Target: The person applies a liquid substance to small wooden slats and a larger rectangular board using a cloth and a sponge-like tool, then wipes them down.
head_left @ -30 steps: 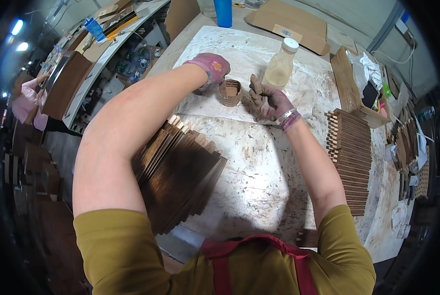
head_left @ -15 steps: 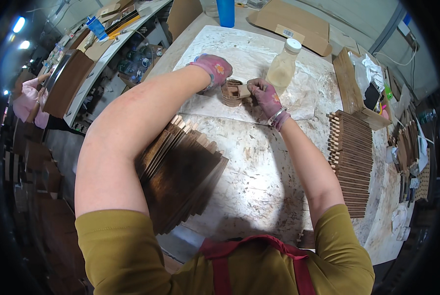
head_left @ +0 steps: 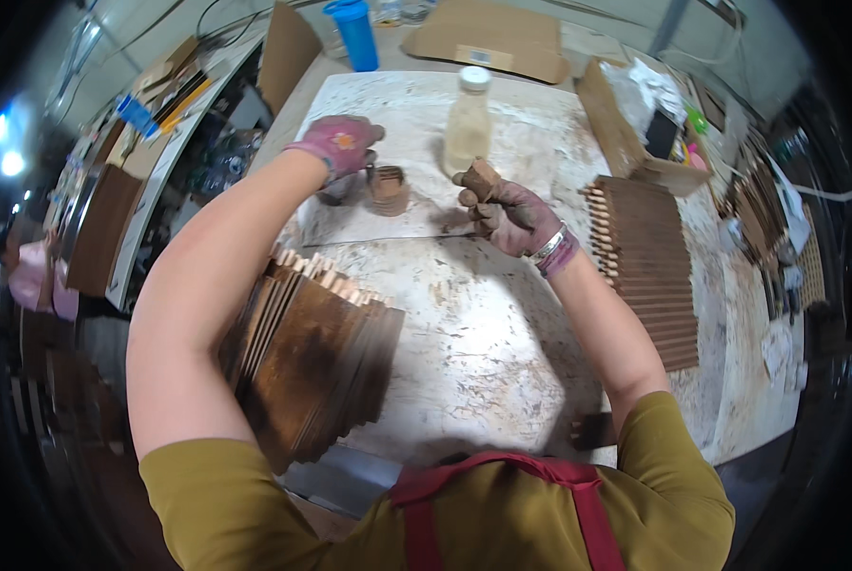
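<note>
Currently, the right hand (head_left: 513,217), gloved in stained pink, is held raised over the worktop (head_left: 464,328), its fingers curled and a small brown block (head_left: 483,179) pinched near the fingertips. The right forearm (head_left: 618,328) is slanted inward from the lower right. By contrast, the left arm (head_left: 193,319) is bowed outward at the elbow and extended past the dark boards (head_left: 316,366). The left hand (head_left: 342,147) is placed just beside a ringed brown container (head_left: 389,197), back upward; whether anything is grasped there cannot be told.
</note>
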Available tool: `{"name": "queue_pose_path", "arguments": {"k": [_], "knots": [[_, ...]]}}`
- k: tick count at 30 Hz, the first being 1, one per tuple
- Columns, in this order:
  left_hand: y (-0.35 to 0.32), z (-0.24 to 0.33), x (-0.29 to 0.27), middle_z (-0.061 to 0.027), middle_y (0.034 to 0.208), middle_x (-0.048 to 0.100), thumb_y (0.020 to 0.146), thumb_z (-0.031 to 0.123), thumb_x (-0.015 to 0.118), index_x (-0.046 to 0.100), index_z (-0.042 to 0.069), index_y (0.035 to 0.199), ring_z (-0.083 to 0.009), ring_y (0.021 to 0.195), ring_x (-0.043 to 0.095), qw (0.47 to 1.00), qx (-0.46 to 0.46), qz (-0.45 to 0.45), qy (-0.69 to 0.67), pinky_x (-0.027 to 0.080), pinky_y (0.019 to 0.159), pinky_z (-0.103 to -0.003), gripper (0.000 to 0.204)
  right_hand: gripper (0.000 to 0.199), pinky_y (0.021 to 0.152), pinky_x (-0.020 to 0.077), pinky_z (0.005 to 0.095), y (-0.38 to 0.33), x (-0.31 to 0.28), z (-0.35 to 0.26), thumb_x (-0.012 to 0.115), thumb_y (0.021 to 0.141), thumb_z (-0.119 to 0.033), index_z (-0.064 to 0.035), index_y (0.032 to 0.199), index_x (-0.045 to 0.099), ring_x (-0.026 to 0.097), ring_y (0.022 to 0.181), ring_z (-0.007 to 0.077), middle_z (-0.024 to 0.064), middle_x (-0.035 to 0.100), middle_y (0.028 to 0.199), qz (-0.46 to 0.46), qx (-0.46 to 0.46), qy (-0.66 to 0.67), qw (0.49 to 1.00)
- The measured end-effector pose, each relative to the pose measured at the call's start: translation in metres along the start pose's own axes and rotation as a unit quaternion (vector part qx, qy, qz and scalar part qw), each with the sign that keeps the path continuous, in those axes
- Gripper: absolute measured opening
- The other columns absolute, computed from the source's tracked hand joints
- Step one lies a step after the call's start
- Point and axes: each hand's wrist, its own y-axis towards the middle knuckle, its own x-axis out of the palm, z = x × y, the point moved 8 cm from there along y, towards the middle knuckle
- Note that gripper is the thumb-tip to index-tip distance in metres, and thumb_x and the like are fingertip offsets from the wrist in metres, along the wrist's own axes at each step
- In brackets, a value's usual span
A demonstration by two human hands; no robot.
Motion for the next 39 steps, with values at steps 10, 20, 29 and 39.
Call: {"name": "queue_pose_path", "arguments": {"k": [10,20,29,39], "knots": [[-0.034,0.145,-0.117,-0.0135,0.095,0.063,0.088,0.008,0.051,0.060,0.006,0.093,-0.0369,0.096,0.063,0.988,0.102,0.095,0.066,0.052,0.081,-0.045,0.011,0.043,0.064,0.0548,0.0210,-0.178,0.038,-0.001,0.057,0.099,-0.029,-0.0032,0.133,0.054,0.064,0.072,0.0092,0.0035,0.064,0.099,0.077,-0.117,-0.151,0.979],[-0.139,0.475,-0.033,-0.0142,0.115,0.065,0.088,0.023,0.069,0.063,0.010,0.121,-0.0335,0.107,0.061,0.925,0.230,0.032,-0.301,0.048,0.095,-0.042,0.036,0.043,0.070,0.0499,0.0226,-0.564,-0.032,-0.010,0.065,0.094,-0.032,-0.0038,0.126,0.060,0.064,0.089,0.0106,0.0057,0.068,0.106,0.454,-0.296,-0.383,0.748],[-0.147,0.543,0.030,-0.0145,0.129,0.055,0.079,0.023,0.072,0.055,0.009,0.134,-0.0371,0.117,0.051,0.939,0.144,0.098,-0.296,0.040,0.102,-0.047,0.059,0.044,0.069,0.0473,0.0273,-0.571,-0.074,0.045,0.065,0.092,-0.032,0.0021,0.119,0.059,0.058,0.077,0.0126,0.0072,0.065,0.091,0.532,-0.193,-0.477,0.673],[-0.149,0.540,0.033,-0.0130,0.130,0.056,0.075,0.023,0.071,0.056,0.012,0.135,-0.0359,0.118,0.052,0.933,0.151,0.113,-0.307,0.040,0.102,-0.046,0.063,0.041,0.079,0.0499,0.0312,-0.552,-0.080,0.039,0.065,0.091,-0.034,0.0012,0.112,0.062,0.063,0.087,0.0179,0.0129,0.067,0.095,0.543,-0.174,-0.552,0.608]]}}
